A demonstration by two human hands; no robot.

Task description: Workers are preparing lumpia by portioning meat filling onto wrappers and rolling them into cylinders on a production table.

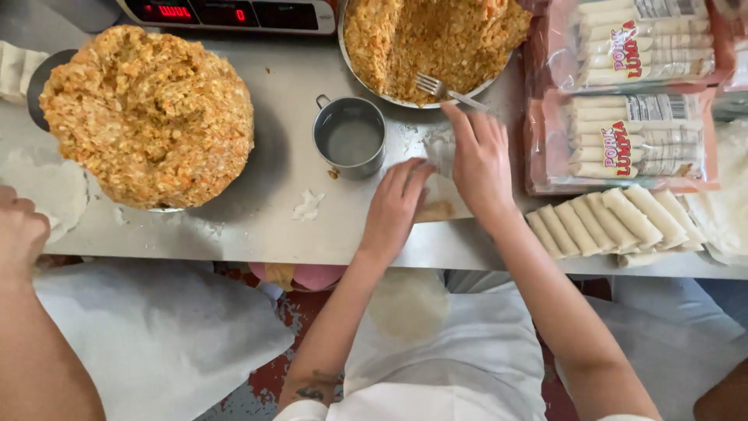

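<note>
My left hand (396, 204) and my right hand (481, 161) rest on a thin pale wrapper (438, 146) lying flat on the steel table (265, 226). Both sets of fingers press on the wrapper, and a strip of orange filling (434, 210) shows under its near edge. Just beyond my right hand a fork (442, 90) lies on the rim of a round pan of minced orange filling (432, 39). A small metal cup of water (350, 136) stands left of my hands.
A big mound of the same filling (148, 117) sits at left. Finished rolls (615, 222) lie in a row at right, beside sealed packs of rolls (623, 140). A scale (234, 14) stands at the back. Another person's arm (23, 312) enters at lower left.
</note>
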